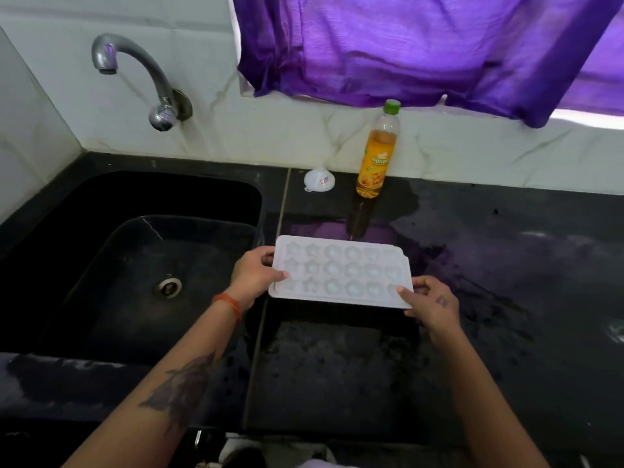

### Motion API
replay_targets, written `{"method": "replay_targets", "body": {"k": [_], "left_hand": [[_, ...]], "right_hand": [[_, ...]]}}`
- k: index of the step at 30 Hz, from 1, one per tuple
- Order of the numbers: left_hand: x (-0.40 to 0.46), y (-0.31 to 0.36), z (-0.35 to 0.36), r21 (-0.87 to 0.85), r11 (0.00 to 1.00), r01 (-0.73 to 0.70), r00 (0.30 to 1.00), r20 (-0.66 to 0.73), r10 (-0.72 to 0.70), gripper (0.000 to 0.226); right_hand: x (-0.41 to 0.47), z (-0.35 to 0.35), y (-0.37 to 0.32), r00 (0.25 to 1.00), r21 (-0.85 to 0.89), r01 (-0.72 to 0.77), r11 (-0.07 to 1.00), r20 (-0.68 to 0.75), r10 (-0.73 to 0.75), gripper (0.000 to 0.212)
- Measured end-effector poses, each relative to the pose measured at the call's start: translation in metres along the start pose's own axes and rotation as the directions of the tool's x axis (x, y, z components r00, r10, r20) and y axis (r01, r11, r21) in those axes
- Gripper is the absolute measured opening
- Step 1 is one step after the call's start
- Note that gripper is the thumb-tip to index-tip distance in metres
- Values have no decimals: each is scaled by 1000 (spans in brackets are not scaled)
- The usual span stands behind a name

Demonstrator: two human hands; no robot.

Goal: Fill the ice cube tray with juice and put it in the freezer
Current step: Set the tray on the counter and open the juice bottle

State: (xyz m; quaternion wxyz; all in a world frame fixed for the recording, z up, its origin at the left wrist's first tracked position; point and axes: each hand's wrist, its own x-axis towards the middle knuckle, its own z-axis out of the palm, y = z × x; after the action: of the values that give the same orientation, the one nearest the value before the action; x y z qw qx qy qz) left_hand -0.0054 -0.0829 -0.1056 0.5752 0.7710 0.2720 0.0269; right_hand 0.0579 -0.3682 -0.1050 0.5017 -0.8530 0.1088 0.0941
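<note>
Gripping the white ice cube tray [341, 273] by its short ends just right of the sink [135, 265], a person's left hand [251, 276] and right hand [434, 302] hold it level, apparently for filling, long axis running hand to hand, the capped juice bottle [376, 153] standing beyond.

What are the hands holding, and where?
Both hands hold the white ice cube tray: left hand grips its left end, right hand its near right corner.
</note>
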Motion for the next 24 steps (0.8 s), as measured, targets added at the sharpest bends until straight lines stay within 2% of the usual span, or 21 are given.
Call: {"method": "replay_targets", "body": {"k": [4,11,17,19,21,24], "left_hand": [[2,-5,12,101,994,31,998,42,-36,58],[7,-20,12,200,979,27,997,70,-42,52],[29,-11,4,373,926,-57,994,-63,87,44],[40,-1,3,378,920,-102,988,-65,137,41],[53,11,4,381,911,-155,982,-37,183,39],[74,29,12,368,902,-228,972,29,234,33]], "right_hand": [[2,-2,22,999,-7,-47,999,4,47,26],[8,1,27,999,-192,-30,981,18,34,22],[28,-12,4,990,-485,-69,872,77,122,36],[35,-16,-9,996,-548,-67,834,16,90,44],[43,-18,-26,999,-516,-49,855,-32,37,44],[60,-16,-59,999,-466,47,884,-2,-54,44]]}}
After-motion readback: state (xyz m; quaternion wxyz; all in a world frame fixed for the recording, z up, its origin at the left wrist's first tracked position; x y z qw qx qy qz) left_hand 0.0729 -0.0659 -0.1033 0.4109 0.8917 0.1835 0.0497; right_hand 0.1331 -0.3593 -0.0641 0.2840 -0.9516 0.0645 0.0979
